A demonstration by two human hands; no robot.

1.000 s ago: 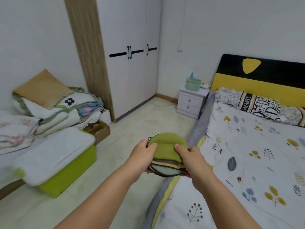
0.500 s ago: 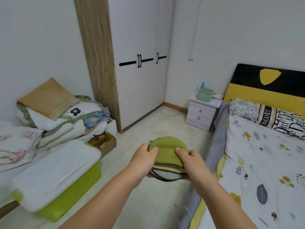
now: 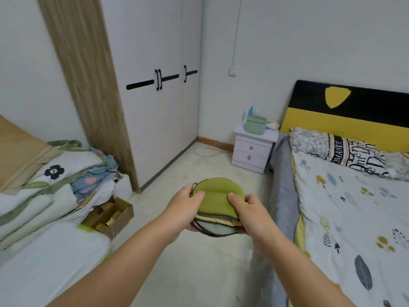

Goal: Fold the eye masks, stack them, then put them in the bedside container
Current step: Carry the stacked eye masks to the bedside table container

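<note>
A stack of folded eye masks [image 3: 218, 203], green on top with tan and pale layers below, is held in the air over the floor. My left hand [image 3: 184, 210] grips its left side and my right hand [image 3: 251, 212] its right side, thumbs pressed on the green top. Far ahead, a mint green container [image 3: 255, 125] stands on the white bedside cabinet [image 3: 252, 152], next to the bed's head end.
The bed [image 3: 354, 218] with a patterned quilt and pillows fills the right. A white wardrobe [image 3: 159, 107] stands ahead left. Piled bedding [image 3: 51, 176], an open cardboard box [image 3: 110, 216] and a white-lidded green bin [image 3: 44, 262] line the left. Bare floor [image 3: 199, 165] runs to the cabinet.
The view has swung left and moved forward along the bed; the cabinet and container look nearer. Both hands keep the same hold on the stack.
</note>
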